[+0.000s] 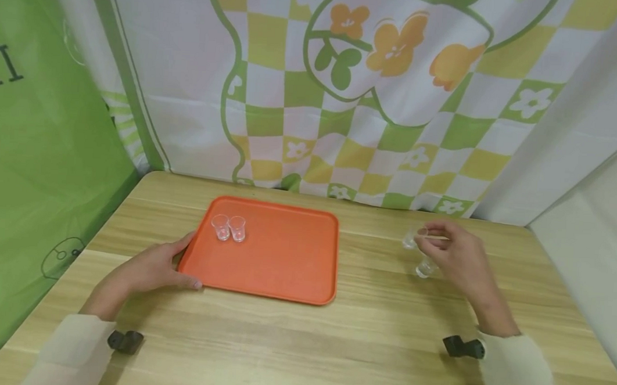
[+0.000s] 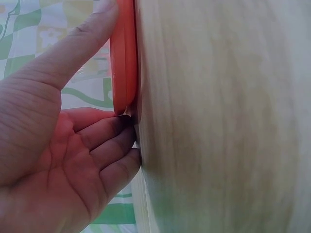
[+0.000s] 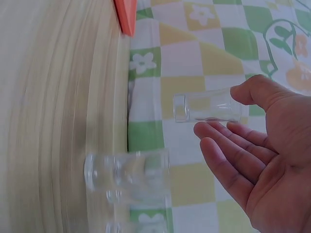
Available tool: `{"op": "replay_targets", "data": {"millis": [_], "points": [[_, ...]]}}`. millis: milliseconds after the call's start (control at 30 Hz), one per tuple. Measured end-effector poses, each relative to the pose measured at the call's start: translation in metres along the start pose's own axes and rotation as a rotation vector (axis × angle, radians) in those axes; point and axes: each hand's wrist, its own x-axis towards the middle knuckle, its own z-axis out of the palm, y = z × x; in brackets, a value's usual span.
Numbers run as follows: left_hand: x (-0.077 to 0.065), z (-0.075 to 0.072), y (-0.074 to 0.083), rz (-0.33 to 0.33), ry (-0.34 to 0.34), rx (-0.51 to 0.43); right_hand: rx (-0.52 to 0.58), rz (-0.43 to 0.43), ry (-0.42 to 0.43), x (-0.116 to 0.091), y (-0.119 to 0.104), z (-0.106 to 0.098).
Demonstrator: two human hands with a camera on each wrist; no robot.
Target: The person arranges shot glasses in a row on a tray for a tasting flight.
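Observation:
My left hand (image 1: 150, 268) spans the near left corner of an orange tray (image 1: 283, 272); its thumb (image 2: 73, 48) lies along the near edge and the other fingers touch the left side, relaxed. Two small clear shot glasses (image 1: 229, 228) stand side by side on the tray toward its far left. Over to the right, my right hand (image 1: 457, 255) pinches another clear shot glass (image 3: 209, 106) near its rim between thumb and fingers, raised above the table. Close under that hand, more shot glasses (image 3: 129, 172) stand on the wood, partly overlapping in the right wrist view.
The wooden table (image 1: 300, 349) runs back to a curtain (image 1: 353, 137) with green and yellow checks and flowers. A green cloth (image 1: 44, 144) hangs along the left side. Bare wood lies between the tray and the right-hand glasses.

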Motion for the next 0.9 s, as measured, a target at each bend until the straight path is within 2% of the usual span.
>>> {"op": "replay_targets", "data": {"millis": [233, 633, 767, 900], "points": [[-0.002, -0.001, 0.000, -0.012, -0.002, -0.006, 0.093, -0.032, -0.027, 0.012, -0.011, 0.021], [-0.001, -0.001, 0.000, -0.017, -0.006, -0.003, 0.174, -0.010, -0.075, 0.024, -0.025, 0.051], [-0.001, -0.002, 0.001, -0.019, -0.005, -0.002, 0.219, 0.015, -0.115, 0.027, -0.031, 0.064], [-0.001, -0.001, 0.001, -0.013, -0.004, 0.002, 0.268, -0.004, -0.144, 0.028, -0.037, 0.079]]}}
